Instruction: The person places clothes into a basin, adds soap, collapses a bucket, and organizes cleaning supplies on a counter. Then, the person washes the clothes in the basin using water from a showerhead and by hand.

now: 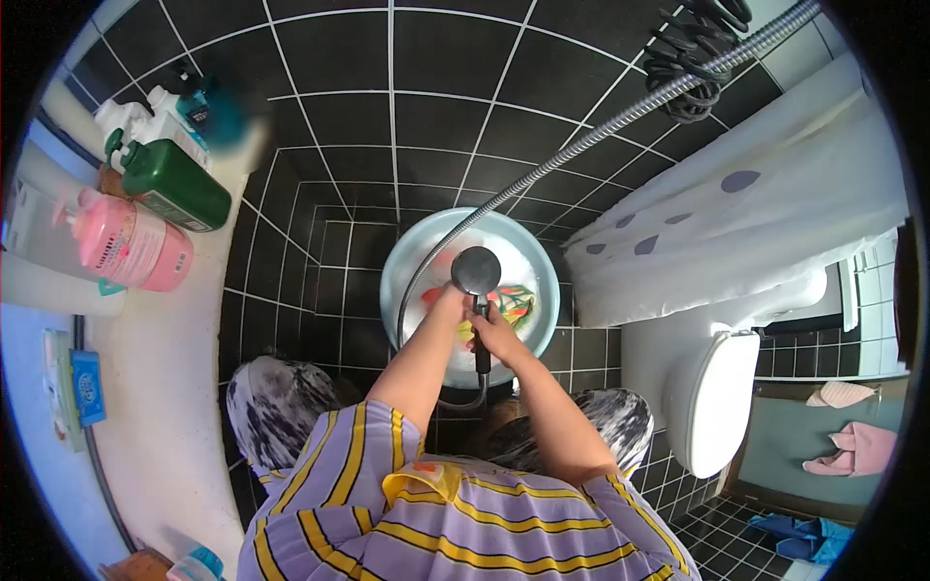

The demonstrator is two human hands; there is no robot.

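A black shower head (476, 270) on a black handle hangs over a pale blue basin (390, 261) on the dark tiled floor. My right hand (496, 336) is wrapped round the handle below the head. My left hand (451, 301) is just left of the shower head, over the basin; the head and handle hide its fingers. White suds (502, 256) fill much of the basin, and a red, green and yellow patterned cloth (518, 302) lies among them. No water stream is visible from the shower head.
A metal shower hose (591, 130) crosses from the upper right and loops beside the basin. On the left ledge stand a pink pump bottle (136, 242) and a green one (176, 184). A white shower curtain (717, 213) and a toilet (715, 402) are at right.
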